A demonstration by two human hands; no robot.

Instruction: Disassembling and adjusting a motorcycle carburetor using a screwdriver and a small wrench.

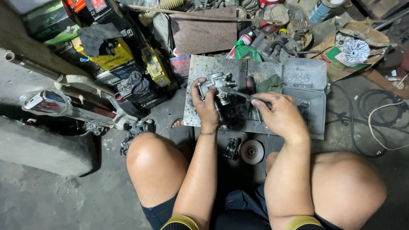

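My left hand grips a small grey metal carburettor and holds it over a dirty metal plate on the floor. My right hand holds a thin dark tool whose tip rests against the carburettor's right side. A red-and-black handled tool and a green rag lie on the plate behind my hands. Both my bare knees frame the bottom of the view.
An open grey plastic case lies right of the plate. A round metal disc and a small black part lie between my knees. Yellow and black batteries, cans, cables and engine parts crowd the floor behind.
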